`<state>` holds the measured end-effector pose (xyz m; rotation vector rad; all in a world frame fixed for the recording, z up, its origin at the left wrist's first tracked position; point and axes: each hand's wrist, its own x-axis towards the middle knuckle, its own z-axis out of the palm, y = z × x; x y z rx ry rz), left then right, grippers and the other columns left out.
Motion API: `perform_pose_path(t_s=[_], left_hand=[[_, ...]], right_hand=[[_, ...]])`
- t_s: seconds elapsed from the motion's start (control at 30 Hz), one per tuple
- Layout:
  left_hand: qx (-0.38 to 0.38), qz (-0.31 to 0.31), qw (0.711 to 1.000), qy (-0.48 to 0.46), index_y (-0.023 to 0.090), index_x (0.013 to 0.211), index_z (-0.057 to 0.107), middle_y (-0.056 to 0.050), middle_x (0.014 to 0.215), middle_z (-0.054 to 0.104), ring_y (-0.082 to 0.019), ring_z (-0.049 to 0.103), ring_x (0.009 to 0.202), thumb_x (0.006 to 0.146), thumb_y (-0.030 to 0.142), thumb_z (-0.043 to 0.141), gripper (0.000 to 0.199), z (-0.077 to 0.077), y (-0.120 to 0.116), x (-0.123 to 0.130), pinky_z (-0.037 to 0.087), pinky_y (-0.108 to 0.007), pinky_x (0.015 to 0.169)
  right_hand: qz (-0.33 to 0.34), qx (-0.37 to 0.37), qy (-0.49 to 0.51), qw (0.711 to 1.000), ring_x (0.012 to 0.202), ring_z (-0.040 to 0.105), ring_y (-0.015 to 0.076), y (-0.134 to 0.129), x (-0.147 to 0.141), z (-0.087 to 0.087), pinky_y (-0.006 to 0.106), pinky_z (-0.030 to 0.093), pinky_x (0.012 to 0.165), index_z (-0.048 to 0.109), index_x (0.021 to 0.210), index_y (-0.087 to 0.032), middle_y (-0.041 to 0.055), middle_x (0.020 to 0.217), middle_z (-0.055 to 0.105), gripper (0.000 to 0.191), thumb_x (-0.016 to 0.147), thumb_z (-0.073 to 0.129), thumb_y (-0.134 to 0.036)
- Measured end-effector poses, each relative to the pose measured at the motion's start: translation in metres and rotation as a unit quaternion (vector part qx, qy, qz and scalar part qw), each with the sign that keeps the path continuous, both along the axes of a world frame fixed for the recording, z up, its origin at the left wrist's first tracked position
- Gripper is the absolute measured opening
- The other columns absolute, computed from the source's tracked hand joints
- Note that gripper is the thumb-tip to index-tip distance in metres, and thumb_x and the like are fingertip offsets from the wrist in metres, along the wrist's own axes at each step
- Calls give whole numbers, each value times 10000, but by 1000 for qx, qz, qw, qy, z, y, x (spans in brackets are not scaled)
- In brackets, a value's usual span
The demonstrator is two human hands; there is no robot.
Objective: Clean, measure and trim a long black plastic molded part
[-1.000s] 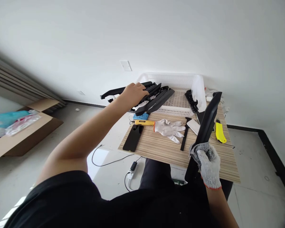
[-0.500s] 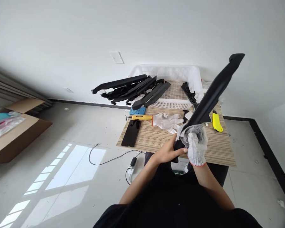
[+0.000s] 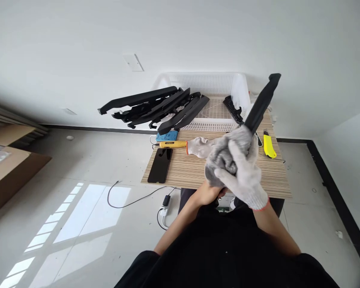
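My right hand [image 3: 243, 176], in a white knit glove, presses a grey cloth [image 3: 220, 158] around a long black plastic part [image 3: 262, 100]. The part rises from the cloth up and to the right, its tip above the basket's right corner. My bare left hand [image 3: 208, 194] grips the part's lower end just under the cloth and is mostly hidden by it. Both hands hover over the near edge of a striped wooden table [image 3: 183, 172].
A white basket [image 3: 204, 80] at the table's back holds several long black parts [image 3: 156, 106] that stick out to the left. On the table lie a spare glove [image 3: 198, 146], a yellow-handled tool [image 3: 171, 144], a phone [image 3: 159, 165] and a yellow knife [image 3: 269, 146]. A cardboard box [image 3: 6, 168] stands far left.
My left hand left the black parts at the basket and took the lower end of the held part. The gloved right hand slid the cloth up along it, and the part tilted steeper.
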<state>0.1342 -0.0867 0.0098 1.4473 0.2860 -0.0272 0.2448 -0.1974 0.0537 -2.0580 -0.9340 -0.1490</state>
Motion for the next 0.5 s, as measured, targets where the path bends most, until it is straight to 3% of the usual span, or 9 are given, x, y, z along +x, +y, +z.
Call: perform_pose_path(t_s=[0.07, 0.17, 0.27, 0.37, 0.43, 0.5], left_hand=[[5, 6, 1000, 24, 189, 698, 457, 40, 560, 460, -75, 424, 488, 889, 606, 579, 475, -1, -2, 1, 369, -223, 492], [38, 1, 997, 73, 189, 854, 498, 53, 590, 486, -87, 455, 478, 877, 624, 615, 452, 0, -1, -5, 370, -217, 466], [94, -34, 990, 100, 177, 904, 556, 41, 595, 507, -105, 494, 512, 880, 621, 619, 449, 3, 1, -17, 375, -218, 482], [136, -56, 982, 119, 179, 900, 596, 19, 625, 542, -126, 531, 550, 890, 615, 602, 436, 5, 5, -31, 401, -231, 516], [162, -68, 975, 134, 184, 865, 601, 15, 632, 556, -134, 540, 564, 894, 610, 590, 426, 2, 9, -39, 411, -238, 536], [172, -79, 971, 147, 188, 855, 605, 24, 622, 551, -133, 533, 559, 896, 608, 583, 423, -3, 13, -46, 414, -242, 550]], right_hand=[[-4, -37, -23, 999, 1463, 392, 417, 9, -4, -3, 496, 567, 1003, 460, 1529, -347, 64, 1707, 139, 763, 839, 722, -535], [-51, -27, -27, 998, 1430, 457, 369, 17, 13, 0, 487, 540, 1037, 435, 1548, -326, 105, 1691, 187, 682, 924, 630, -522], [-127, 56, -51, 989, 1448, 437, 350, 15, 49, 10, 499, 419, 1159, 468, 1532, -306, 100, 1665, 271, 653, 940, 617, -538], [-211, 120, -85, 966, 1526, 314, 342, 4, 85, 19, 462, 348, 1199, 485, 1525, -190, 154, 1645, 312, 645, 974, 572, -514], [-230, 151, -62, 959, 1550, 268, 308, -8, 102, 22, 437, 303, 1217, 575, 1440, -126, 176, 1592, 408, 559, 986, 567, -454], [-219, 224, 3, 950, 1484, 399, 211, -21, 113, 22, 342, 304, 1201, 694, 1236, -90, 165, 1432, 593, 436, 968, 591, -417]])
